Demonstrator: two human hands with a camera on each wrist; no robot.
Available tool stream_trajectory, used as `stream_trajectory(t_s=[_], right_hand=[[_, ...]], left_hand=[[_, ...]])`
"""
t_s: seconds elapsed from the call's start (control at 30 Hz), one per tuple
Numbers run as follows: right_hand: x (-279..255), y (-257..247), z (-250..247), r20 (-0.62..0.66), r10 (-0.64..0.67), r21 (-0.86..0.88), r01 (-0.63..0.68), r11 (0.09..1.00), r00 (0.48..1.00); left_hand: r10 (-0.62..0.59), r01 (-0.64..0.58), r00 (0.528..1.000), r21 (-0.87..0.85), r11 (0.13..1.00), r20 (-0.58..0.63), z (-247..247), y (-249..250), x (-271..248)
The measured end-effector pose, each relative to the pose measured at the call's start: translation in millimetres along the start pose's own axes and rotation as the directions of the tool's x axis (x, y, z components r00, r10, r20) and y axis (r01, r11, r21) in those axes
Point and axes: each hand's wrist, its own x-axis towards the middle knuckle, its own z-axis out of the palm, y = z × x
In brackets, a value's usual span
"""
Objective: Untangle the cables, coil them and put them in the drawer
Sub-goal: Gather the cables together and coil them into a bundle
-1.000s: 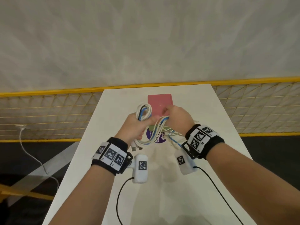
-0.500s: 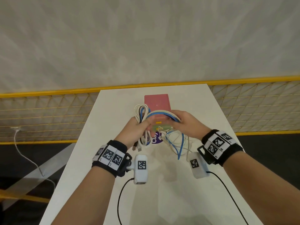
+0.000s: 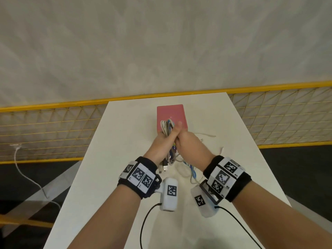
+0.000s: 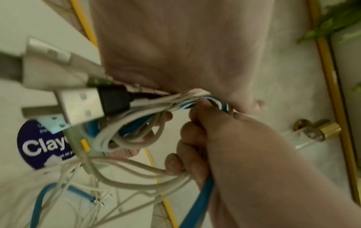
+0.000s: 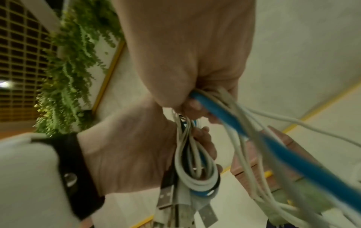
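A: How many hands are on the cables?

B: Two. The left hand (image 3: 162, 142) has its fingers curled round a folded bundle of white and blue cables (image 3: 167, 127), whose loops stick up above the fist, over the white rectangular table (image 3: 111, 159). The right hand (image 3: 190, 144) presses against the left, its fingers closed on loose strands of the same tangle.

A: Can you count the cables?

B: Not exactly; they overlap too much. In the right wrist view one flat blue cable (image 5: 273, 148) runs out of the right fist among several thin white ones, and a looped coil (image 5: 195, 174) hangs from the left hand.

A: Plugs?

B: At least three metal USB plugs (image 5: 187, 211) dangle under the left hand in that view. The left wrist view shows one with a black collar (image 4: 82, 106) up close.

A: Anything else on the table?

B: One pink rectangular box (image 3: 170, 114) just beyond the hands, one round dark blue sticker (image 4: 41, 146) with white lettering, and trailing white cable ends (image 3: 206, 134) to the right.
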Motion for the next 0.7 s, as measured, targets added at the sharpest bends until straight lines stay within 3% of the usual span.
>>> stream_trajectory(t_s=[0.07, 0.17, 0.33, 0.47, 0.57, 0.63, 0.7], right_hand=[[0.5, 0.1, 5.4, 0.060, 0.009, -0.121, -0.002, 0.993, 0.998], [1.4, 1.3, 14.3, 0.036, -0.079, -0.095, 0.082, 0.992, 0.996], [-18.1, 3.9, 1.9, -0.006, -0.203, -0.014, 0.203, 0.979, 0.979], [-17.1, 10.8, 15.7, -0.096, -0.135, 0.129, 0.147, 0.981, 0.986], [-16.9, 42.1, 22.1, -0.012, -0.077, -0.005, 0.077, 0.997, 0.997], [-20.9, 67.8, 23.4, 0.063, 0.055, -0.132, -0.046, 0.990, 0.997], [-18.6, 84.0, 19.0, 0.096, 0.162, -0.244, -0.134, 0.960, 0.982]], left_hand=[[-0.034, 0.036, 0.999, -0.169, 0.985, 0.016, 0.5, 0.7, -1.9], [-0.059, 0.051, 0.998, -0.313, 0.948, -0.016, -2.0, 1.2, -4.9], [-0.005, -0.096, 0.953, -0.316, 0.944, -0.304, -9.0, 4.8, 1.1], [0.042, -0.214, 0.907, -0.374, 0.903, -0.418, -15.9, 11.7, -0.6], [-0.011, -0.324, 0.844, -0.525, 0.787, -0.537, -35.5, 29.3, -3.5], [-0.030, -0.417, 0.810, -0.612, 0.672, -0.585, -56.0, 45.5, -5.7], [-0.001, -0.455, 0.796, -0.599, 0.659, -0.605, -67.9, 54.3, -9.1]])
